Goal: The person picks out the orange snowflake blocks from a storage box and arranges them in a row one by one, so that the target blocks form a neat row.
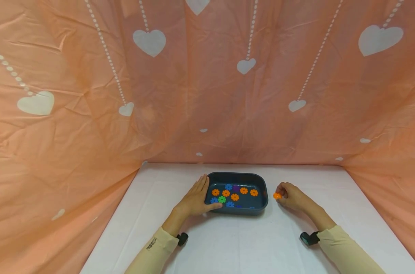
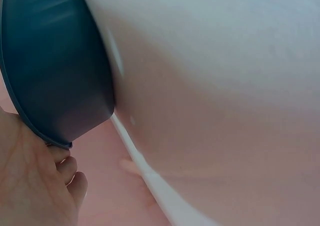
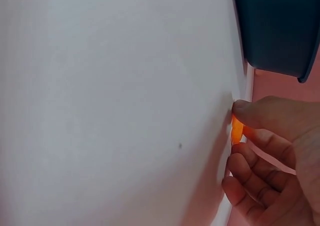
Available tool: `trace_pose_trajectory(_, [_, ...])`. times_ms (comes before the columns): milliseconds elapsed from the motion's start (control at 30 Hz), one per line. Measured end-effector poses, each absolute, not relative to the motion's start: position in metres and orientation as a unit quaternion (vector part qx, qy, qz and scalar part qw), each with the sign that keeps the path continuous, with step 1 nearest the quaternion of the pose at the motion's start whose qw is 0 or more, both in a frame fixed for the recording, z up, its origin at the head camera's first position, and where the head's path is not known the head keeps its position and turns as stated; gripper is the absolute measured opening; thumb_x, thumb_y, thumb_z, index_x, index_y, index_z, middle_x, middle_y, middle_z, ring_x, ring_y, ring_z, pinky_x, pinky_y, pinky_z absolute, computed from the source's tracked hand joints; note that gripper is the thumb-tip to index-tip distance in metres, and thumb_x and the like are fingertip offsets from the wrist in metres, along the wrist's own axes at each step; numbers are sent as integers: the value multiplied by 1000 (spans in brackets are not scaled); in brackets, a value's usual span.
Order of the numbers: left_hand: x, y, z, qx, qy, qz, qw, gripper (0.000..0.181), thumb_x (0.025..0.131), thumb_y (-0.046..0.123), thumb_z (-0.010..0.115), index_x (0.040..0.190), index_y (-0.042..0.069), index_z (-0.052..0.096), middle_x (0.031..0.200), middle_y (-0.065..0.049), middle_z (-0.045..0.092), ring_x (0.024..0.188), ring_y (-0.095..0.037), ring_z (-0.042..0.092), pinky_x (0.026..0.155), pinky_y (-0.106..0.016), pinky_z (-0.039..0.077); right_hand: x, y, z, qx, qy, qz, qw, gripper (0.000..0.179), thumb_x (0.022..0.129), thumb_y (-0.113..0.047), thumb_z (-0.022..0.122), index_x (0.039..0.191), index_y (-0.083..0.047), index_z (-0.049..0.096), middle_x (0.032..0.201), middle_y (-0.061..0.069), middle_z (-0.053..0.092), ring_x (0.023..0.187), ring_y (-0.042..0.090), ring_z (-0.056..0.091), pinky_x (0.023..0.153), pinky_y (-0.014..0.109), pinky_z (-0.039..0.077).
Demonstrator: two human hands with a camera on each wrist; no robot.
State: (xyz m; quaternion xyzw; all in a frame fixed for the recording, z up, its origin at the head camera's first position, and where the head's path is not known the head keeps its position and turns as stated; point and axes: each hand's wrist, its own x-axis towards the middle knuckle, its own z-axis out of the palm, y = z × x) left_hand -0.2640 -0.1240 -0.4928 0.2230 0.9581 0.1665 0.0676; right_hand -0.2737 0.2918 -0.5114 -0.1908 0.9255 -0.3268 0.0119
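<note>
A dark blue-grey rectangular tray [image 1: 237, 212] stands on the white table with several flower-shaped plastic discs inside, in orange, blue, green and purple. Along its left side rests my left hand [image 1: 195, 199], fingers straight at the rim and thumb reaching over the near left corner. In the left wrist view the tray's outer wall [image 2: 55, 61] is beside the palm. To the right of the tray, my right hand [image 1: 293, 196] pinches an orange flower-shaped disc [image 1: 277, 196] between thumb and fingers, close to the tabletop. That disc [image 3: 237, 130] appears edge-on in the right wrist view.
The white table [image 1: 241, 243] reaches back to a peach curtain [image 1: 207, 95] with white hearts, which also hangs at both sides. A dark wrist camera [image 1: 182, 239] sits under the left sleeve, and another wrist camera [image 1: 310, 238] under the right.
</note>
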Motion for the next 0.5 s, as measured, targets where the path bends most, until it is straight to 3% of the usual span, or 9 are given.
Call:
trace_pose_trajectory(267, [-263,-123,-492,220,960,160,69,122,94,81,58,172,2,7,180,-15,-2,167,-32,1,135,-47,10,-273,292,-509,-192,928,-319,0,24,83,4,80,100,-2,65,87,3,60,82,17,54,70,28,49])
trace_pose_trajectory(500, [-263,-122,-491,220,960,157,70,122,94,81,58,172,2,7,181,-15,-2,167,-32,1,135,-47,11,-276,288,-499,-214,920,-321,-63,18,89,1,78,102,2,66,87,3,61,79,16,56,69,31,51])
